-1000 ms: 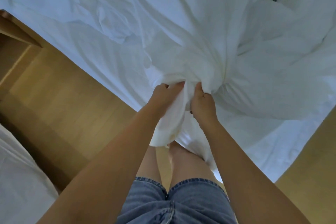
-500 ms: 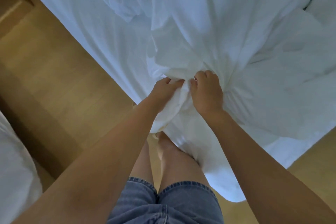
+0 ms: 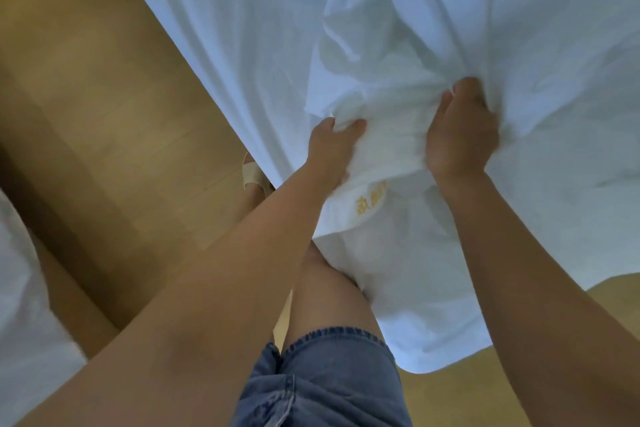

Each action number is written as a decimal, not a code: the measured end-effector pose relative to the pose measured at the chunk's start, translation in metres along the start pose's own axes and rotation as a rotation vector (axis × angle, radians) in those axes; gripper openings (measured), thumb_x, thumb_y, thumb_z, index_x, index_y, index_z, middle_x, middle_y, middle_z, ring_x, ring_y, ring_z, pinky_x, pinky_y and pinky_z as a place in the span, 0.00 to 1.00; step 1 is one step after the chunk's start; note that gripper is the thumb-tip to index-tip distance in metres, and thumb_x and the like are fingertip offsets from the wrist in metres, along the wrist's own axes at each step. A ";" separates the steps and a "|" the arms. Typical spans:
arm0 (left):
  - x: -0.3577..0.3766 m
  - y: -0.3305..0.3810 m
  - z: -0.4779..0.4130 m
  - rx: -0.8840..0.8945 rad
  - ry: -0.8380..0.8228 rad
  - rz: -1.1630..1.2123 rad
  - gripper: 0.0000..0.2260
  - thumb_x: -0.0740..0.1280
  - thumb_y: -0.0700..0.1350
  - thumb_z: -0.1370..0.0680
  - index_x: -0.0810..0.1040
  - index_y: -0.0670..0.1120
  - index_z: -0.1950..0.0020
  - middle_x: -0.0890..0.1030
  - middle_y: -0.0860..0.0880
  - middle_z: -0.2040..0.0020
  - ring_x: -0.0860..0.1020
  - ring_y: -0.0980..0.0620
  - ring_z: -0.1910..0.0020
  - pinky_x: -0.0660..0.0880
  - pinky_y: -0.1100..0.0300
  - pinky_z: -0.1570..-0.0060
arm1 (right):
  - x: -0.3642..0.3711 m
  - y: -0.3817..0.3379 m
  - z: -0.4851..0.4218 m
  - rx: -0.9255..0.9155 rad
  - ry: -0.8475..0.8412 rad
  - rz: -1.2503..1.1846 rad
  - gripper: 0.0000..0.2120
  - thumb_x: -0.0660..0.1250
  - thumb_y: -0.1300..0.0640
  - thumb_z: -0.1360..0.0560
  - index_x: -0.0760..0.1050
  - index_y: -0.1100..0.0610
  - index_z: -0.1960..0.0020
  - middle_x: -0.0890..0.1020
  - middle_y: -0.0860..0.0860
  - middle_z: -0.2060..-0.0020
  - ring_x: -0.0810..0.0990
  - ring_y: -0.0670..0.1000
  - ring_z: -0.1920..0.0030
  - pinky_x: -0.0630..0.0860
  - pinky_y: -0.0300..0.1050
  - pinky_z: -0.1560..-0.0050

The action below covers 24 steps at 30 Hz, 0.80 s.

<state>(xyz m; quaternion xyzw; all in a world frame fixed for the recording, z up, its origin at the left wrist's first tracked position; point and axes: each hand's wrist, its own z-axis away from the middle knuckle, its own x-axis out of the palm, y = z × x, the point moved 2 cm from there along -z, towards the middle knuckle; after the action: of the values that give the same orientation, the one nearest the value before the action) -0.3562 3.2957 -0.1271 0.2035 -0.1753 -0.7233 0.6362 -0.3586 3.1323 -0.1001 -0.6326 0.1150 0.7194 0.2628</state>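
A large white sheet [image 3: 433,28] fills the upper right of the view and hangs down over my legs. My left hand [image 3: 332,152] grips a bunched fold of it near the middle. My right hand [image 3: 460,135] grips the cloth a little to the right and higher, fingers curled into the fabric. Between the two hands the sheet is gathered into folds. A small yellow embroidered mark [image 3: 372,199] shows on the hanging corner below my left hand.
Wooden floor [image 3: 114,107] spreads to the left, with more showing at the lower right. Another white bedding edge [image 3: 24,305] lies at the left border. My sandalled foot [image 3: 254,177] stands beside the sheet's edge. Denim shorts [image 3: 322,381] are at the bottom.
My hands have moved apart, the right one shifting right and upward along the sheet. The yellow mark on the corner has come into sight. The view has swung left.
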 end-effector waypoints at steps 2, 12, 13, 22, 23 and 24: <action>-0.005 0.003 -0.001 0.030 -0.018 -0.023 0.14 0.67 0.49 0.22 0.73 0.43 0.42 0.79 0.45 0.51 0.78 0.46 0.55 0.76 0.61 0.68 | 0.007 -0.009 0.016 -0.132 -0.001 0.053 0.17 0.56 0.61 0.21 0.69 0.61 0.33 0.75 0.62 0.42 0.74 0.63 0.41 0.67 0.55 0.44; -0.032 0.035 0.000 0.203 -0.144 -0.198 0.13 0.71 0.48 0.26 0.77 0.38 0.54 0.75 0.42 0.60 0.75 0.47 0.62 0.75 0.47 0.58 | 0.004 -0.048 0.059 -0.528 -0.075 -0.036 0.16 0.71 0.50 0.30 0.79 0.64 0.54 0.80 0.59 0.57 0.78 0.61 0.54 0.71 0.56 0.47; -0.031 0.035 -0.001 0.180 -0.154 -0.166 0.11 0.70 0.49 0.26 0.76 0.41 0.55 0.74 0.43 0.60 0.74 0.47 0.62 0.73 0.50 0.58 | 0.004 -0.050 0.055 -0.531 -0.076 -0.016 0.14 0.71 0.52 0.30 0.78 0.64 0.55 0.80 0.59 0.59 0.79 0.61 0.55 0.72 0.56 0.49; -0.031 0.008 -0.013 -0.315 -0.255 0.158 0.10 0.58 0.46 0.18 0.75 0.46 0.55 0.80 0.51 0.62 0.79 0.53 0.61 0.78 0.62 0.60 | 0.004 -0.047 0.053 -0.648 0.008 -0.056 0.09 0.64 0.60 0.27 0.76 0.64 0.62 0.79 0.58 0.64 0.78 0.59 0.64 0.73 0.54 0.56; -0.028 0.007 -0.011 -0.326 -0.274 0.127 0.10 0.57 0.44 0.18 0.74 0.47 0.57 0.79 0.51 0.63 0.78 0.56 0.62 0.77 0.65 0.63 | 0.003 -0.045 0.056 -0.653 0.011 -0.076 0.08 0.64 0.61 0.27 0.76 0.64 0.62 0.79 0.59 0.64 0.77 0.59 0.64 0.73 0.54 0.56; -0.027 0.008 -0.011 -0.321 -0.293 0.089 0.11 0.57 0.41 0.18 0.74 0.47 0.58 0.79 0.51 0.64 0.78 0.57 0.64 0.76 0.67 0.65 | 0.002 -0.044 0.058 -0.657 0.014 -0.096 0.07 0.64 0.61 0.27 0.75 0.64 0.61 0.78 0.59 0.64 0.77 0.59 0.64 0.72 0.53 0.55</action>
<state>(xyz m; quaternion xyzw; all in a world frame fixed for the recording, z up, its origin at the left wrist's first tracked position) -0.3411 3.3215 -0.1304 -0.0157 -0.1573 -0.7351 0.6593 -0.3852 3.1988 -0.0845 -0.6931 -0.1515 0.7005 0.0774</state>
